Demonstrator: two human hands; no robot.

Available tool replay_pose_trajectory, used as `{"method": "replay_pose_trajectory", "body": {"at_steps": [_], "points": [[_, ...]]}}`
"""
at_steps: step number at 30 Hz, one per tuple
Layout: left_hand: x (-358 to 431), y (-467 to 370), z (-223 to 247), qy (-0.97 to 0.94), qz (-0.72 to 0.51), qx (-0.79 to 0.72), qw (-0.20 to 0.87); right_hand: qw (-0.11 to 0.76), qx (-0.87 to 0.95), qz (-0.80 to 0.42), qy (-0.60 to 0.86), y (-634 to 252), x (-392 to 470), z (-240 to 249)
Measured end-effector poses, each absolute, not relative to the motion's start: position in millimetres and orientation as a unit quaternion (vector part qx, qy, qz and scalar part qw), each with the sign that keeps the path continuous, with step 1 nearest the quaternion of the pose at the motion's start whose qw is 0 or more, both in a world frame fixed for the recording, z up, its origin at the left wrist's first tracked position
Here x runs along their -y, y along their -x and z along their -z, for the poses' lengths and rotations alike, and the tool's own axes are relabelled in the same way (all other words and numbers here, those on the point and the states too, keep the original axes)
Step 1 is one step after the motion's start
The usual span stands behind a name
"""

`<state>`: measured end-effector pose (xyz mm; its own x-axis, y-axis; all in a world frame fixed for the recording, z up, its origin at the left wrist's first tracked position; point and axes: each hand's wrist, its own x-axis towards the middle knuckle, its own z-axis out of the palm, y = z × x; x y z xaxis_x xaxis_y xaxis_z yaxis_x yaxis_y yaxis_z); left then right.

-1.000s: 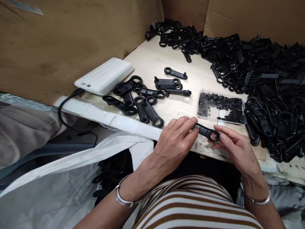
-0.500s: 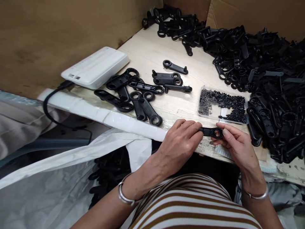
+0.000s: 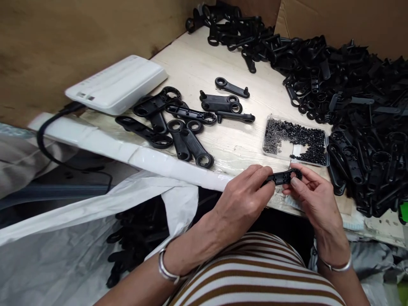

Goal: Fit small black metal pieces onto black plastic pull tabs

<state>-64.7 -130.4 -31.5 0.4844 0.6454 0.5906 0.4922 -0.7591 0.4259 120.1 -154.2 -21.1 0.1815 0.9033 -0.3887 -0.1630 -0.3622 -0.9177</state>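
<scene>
A black plastic lever arm [image 3: 281, 177] with a ring at one end is held between my two hands at the table's front edge. My left hand [image 3: 247, 191] grips its narrow end, fingers curled over it. With thumb and fingers, my right hand [image 3: 314, 193] pinches the ring end; whether a small piece is also in that pinch, I cannot tell. Just behind my hands stands a clear plastic box [image 3: 296, 140] of small metal springs [image 3: 272, 136] and small black pieces [image 3: 314, 146].
A large heap of black lever arms [image 3: 318, 72] covers the back and right of the table [image 3: 188, 55]. Several more arms [image 3: 191, 146] lie at the left-middle. A white device [image 3: 117, 83] with a black cable [image 3: 47, 148] sits on the left. White wrapping [image 3: 153, 163] lines the front edge.
The lever arm has tilted, its ring end turning upward, and my right thumb has shifted over the ring. The view has moved slightly, and a green patch shows at the right edge.
</scene>
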Motion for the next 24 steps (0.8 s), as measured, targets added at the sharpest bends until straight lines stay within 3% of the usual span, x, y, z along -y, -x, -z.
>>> {"method": "replay_pose_trajectory", "body": {"at_steps": [10, 24], "points": [[126, 71, 31, -0.865, -0.367, -0.319, 0.122, 0.361, 0.409, -0.62, 0.565, -147, 148, 17], [124, 68, 33, -0.872, -0.362, -0.299, 0.141, 0.268, 0.443, -0.635, 0.574, -154, 138, 2]]}}
